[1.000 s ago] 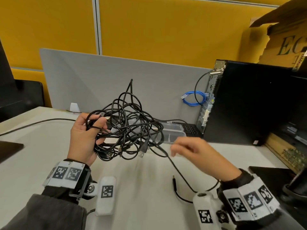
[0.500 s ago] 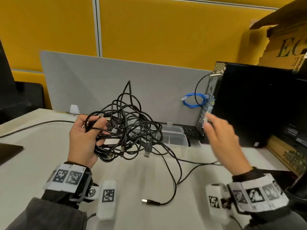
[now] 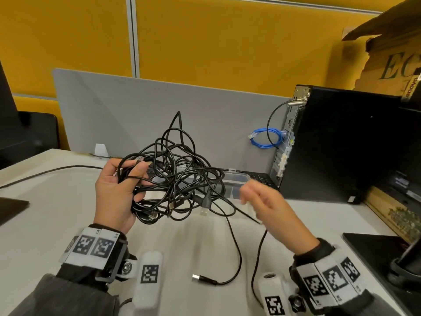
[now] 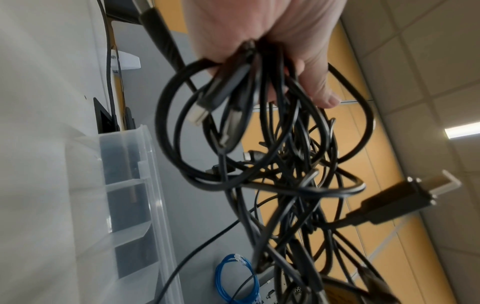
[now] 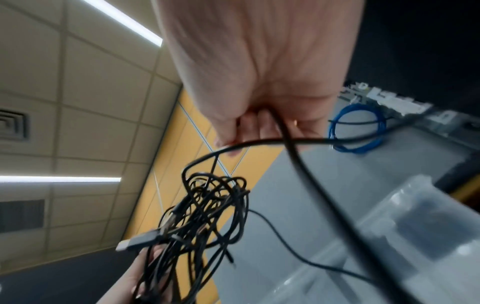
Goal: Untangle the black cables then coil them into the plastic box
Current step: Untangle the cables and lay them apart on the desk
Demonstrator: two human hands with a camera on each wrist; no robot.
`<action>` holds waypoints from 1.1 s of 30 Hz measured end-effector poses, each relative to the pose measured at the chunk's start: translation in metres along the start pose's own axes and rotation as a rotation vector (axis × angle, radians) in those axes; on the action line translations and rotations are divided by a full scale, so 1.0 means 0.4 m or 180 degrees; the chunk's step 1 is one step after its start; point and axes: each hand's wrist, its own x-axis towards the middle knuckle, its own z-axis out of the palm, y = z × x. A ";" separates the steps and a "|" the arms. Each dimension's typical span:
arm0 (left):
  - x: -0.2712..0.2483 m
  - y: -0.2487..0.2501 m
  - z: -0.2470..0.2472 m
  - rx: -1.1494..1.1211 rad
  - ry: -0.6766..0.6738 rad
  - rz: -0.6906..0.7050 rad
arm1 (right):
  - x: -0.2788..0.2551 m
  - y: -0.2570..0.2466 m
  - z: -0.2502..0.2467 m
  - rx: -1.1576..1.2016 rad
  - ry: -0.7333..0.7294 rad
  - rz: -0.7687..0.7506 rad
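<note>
A tangle of black cables [image 3: 175, 176] hangs above the white desk in front of me. My left hand [image 3: 134, 179] grips one side of the tangle [image 4: 272, 164], fingers curled round several strands. My right hand [image 3: 252, 201], blurred, is just right of the tangle and holds one black strand [image 5: 285, 131] in its curled fingers. That strand runs from the tangle through the hand and down past my right wrist. Another loose end with a USB plug [image 3: 201, 278] lies on the desk between my wrists. The clear plastic box [image 3: 237, 179] sits behind the tangle, partly hidden by it.
A black computer tower [image 3: 341, 144] stands at the right, with a blue network cable [image 3: 266, 137] at its back. A grey divider [image 3: 136, 110] closes the desk's far side. A thin black cable [image 3: 57, 169] crosses the desk at the left. A dark flat object [image 3: 376, 252] lies at the right front.
My right hand swung out right toward the computer tower, drawing a strand out of the tangle, and has now come back left near it. The left hand has held still.
</note>
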 end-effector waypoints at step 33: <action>0.024 0.015 -0.032 -0.0118 0.0188 0.0146 | 0.022 0.241 -0.223 0.0278 0.2430 0.1724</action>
